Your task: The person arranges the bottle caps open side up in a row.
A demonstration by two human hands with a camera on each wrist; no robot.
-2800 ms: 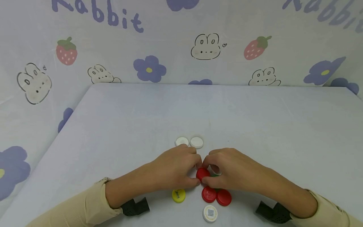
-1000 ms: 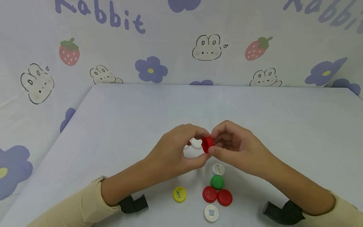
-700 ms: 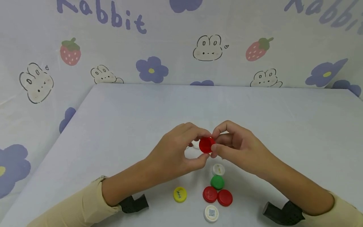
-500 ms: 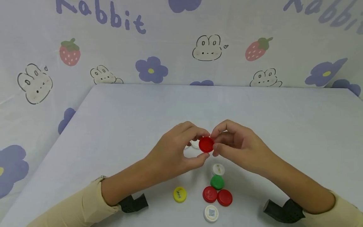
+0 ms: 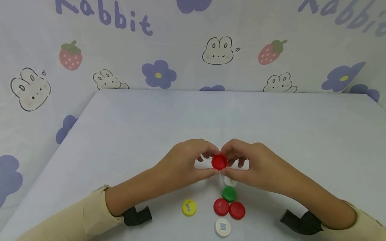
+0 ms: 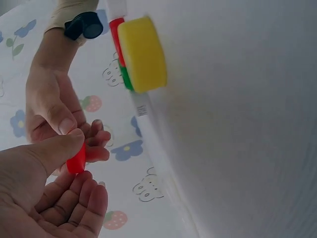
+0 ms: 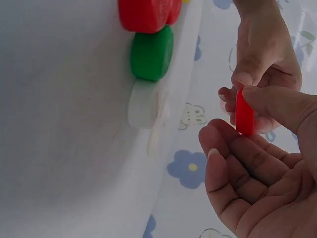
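Note:
Between my two hands a red bottle cap (image 5: 219, 162) hangs over the table, its hollow side turned toward the head camera. My left hand (image 5: 188, 160) pinches its left edge with thumb and forefinger. From the other side, my right hand (image 5: 251, 164) pinches the right edge the same way. Both wrist views show the red cap edge-on, with the thumb tips close together. Just below the hands lies a white cap (image 5: 230, 181), partly covered by the right thumb. A green cap (image 5: 229, 194) touches it from the near side.
Two more red caps (image 5: 221, 207) sit side by side under the green one. Nearer the front is a white cap (image 5: 222, 227) with a printed code; left of it lies a yellow cap (image 5: 189, 208). A rabbit-print cloth (image 5: 187, 43) hangs behind the white table (image 5: 150, 124).
Both hands have raised the red cap off the table and turned it hollow side toward the head camera. Lately they have come slightly nearer, and the right fingers have shifted on its edge.

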